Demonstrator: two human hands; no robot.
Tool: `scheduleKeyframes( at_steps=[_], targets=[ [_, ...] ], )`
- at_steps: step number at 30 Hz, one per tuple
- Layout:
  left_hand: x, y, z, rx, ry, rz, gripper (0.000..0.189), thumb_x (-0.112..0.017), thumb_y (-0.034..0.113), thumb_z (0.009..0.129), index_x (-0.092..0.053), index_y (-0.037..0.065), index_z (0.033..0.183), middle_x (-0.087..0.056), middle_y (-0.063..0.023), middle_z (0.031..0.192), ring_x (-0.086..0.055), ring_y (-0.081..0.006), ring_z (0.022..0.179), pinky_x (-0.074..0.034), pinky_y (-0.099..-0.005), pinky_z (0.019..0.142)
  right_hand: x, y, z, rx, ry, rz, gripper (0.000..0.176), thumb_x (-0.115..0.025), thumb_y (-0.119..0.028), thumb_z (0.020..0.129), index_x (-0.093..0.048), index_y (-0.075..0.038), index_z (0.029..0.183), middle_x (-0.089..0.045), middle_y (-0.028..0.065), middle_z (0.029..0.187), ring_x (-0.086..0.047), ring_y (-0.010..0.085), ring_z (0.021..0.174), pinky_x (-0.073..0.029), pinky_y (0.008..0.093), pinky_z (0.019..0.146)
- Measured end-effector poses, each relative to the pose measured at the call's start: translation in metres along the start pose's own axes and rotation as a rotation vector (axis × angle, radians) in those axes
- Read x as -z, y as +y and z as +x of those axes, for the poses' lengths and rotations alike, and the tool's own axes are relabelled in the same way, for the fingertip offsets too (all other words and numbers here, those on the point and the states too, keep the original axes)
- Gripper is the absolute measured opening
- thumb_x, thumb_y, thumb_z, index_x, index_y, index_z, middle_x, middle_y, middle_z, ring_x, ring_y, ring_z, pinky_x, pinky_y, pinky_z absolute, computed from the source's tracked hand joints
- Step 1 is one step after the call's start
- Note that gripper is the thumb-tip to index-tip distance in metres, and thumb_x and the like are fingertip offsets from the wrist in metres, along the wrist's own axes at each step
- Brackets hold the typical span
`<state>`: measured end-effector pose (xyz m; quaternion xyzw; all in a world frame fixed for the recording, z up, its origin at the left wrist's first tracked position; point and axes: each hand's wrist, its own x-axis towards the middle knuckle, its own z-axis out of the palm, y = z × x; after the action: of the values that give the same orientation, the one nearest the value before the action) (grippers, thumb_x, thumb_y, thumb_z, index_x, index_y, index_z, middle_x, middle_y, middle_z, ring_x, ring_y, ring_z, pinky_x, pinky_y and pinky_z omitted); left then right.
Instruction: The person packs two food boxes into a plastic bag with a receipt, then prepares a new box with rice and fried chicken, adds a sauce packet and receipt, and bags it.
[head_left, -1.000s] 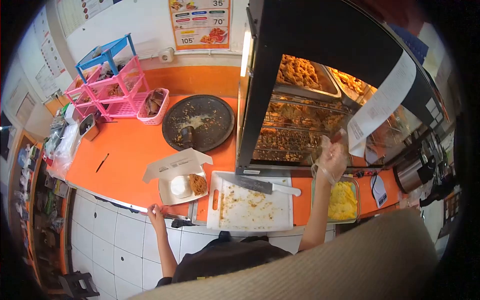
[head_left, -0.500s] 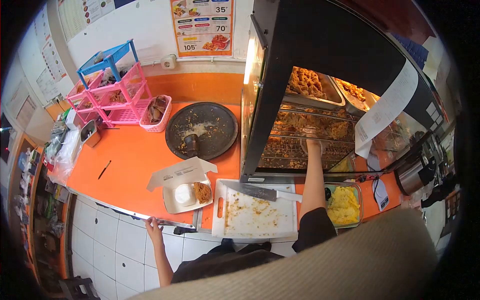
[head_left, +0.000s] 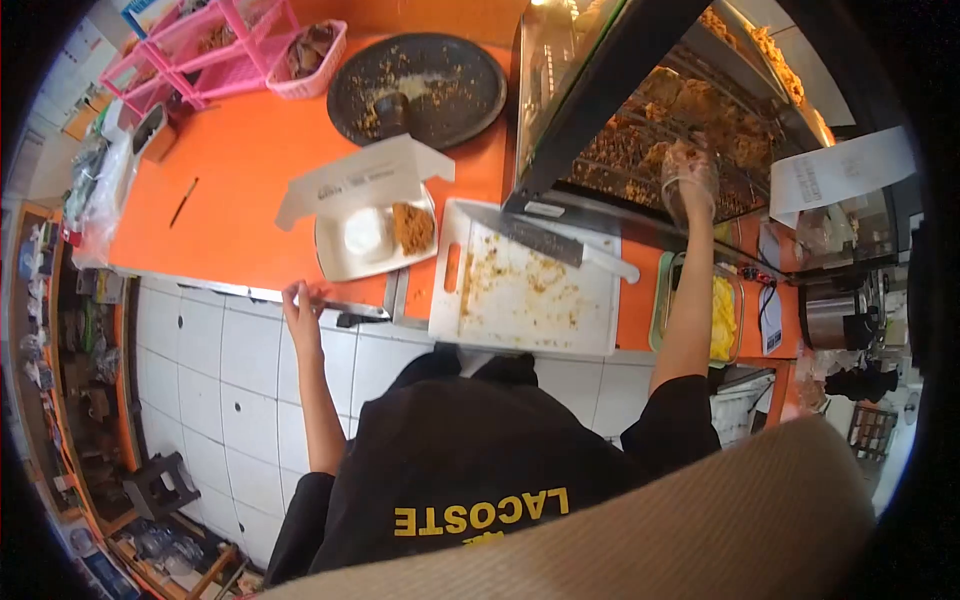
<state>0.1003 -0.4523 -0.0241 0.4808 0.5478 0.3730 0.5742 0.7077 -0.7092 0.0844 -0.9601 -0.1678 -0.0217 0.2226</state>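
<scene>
My right hand [head_left: 690,180], in a clear plastic glove, reaches into the glass warming cabinet [head_left: 560,190] among pieces of fried chicken [head_left: 665,95] on a wire rack. Its fingers are bent and blurred; whether they grip a piece does not show. My left hand [head_left: 303,300] is by the counter's metal front edge, fingers apart and holding nothing. Just above it, an open white takeaway box [head_left: 335,265] contains a white round mound [head_left: 370,235], perhaps rice, and one fried chicken piece [head_left: 412,228]. Right of the box lies a crumb-strewn white cutting board [head_left: 490,325] with a large white-handled knife [head_left: 545,240] across its top.
A dark round stone mortar [head_left: 440,115] with a pestle [head_left: 392,115] stands behind the box. A glass dish of yellow food [head_left: 722,315] is partly behind my right forearm. Pink racks [head_left: 220,60] stand back left. A paper sheet [head_left: 845,170] hangs at the cabinet opening.
The view has tilted downward, so the counter sits higher and my shirt shows. My right hand has shifted right and toward the cabinet's front. My left hand stays near the counter edge.
</scene>
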Motion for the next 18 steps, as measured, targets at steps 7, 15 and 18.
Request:
scheduleKeyframes(
  at_steps=[7, 15, 18],
  targets=[
    [0.005, -0.007, -0.018, 0.051, 0.013, 0.015, 0.033, -0.046, 0.033, 0.096, -0.045, 0.007, 0.116, -0.051, -0.0071, 0.113, -0.057, -0.0185, 0.103, -0.047, -0.0365, 0.084, 0.040, -0.044, -0.046, 0.520, -0.175, -0.002, 0.042, -0.058, -0.035, 0.082, -0.055, -0.028, 0.124, -0.048, 0.0038, 0.132, -0.056, 0.0234, 0.110, -0.045, 0.0378, 0.093],
    [0.022, -0.013, -0.020, 0.045, 0.078, -0.018, 0.033, -0.049, 0.035, 0.095, -0.045, 0.008, 0.113, -0.050, -0.0055, 0.116, -0.057, -0.0196, 0.105, -0.047, -0.0370, 0.083, 0.029, -0.041, -0.045, 0.529, -0.101, -0.077, 0.044, -0.064, -0.037, 0.078, -0.058, -0.023, 0.119, -0.054, 0.0084, 0.125, -0.058, 0.0297, 0.103, -0.046, 0.0379, 0.088],
    [0.023, -0.014, -0.015, 0.070, 0.045, -0.009, 0.038, -0.047, 0.035, 0.095, -0.043, 0.007, 0.121, -0.048, -0.0078, 0.123, -0.055, -0.0203, 0.109, -0.047, -0.0359, 0.087, 0.024, -0.043, -0.035, 0.555, -0.098, -0.206, 0.054, -0.065, -0.035, 0.079, -0.048, -0.024, 0.129, -0.057, 0.0107, 0.121, -0.057, 0.0303, 0.105, -0.045, 0.0372, 0.089]
  ],
)
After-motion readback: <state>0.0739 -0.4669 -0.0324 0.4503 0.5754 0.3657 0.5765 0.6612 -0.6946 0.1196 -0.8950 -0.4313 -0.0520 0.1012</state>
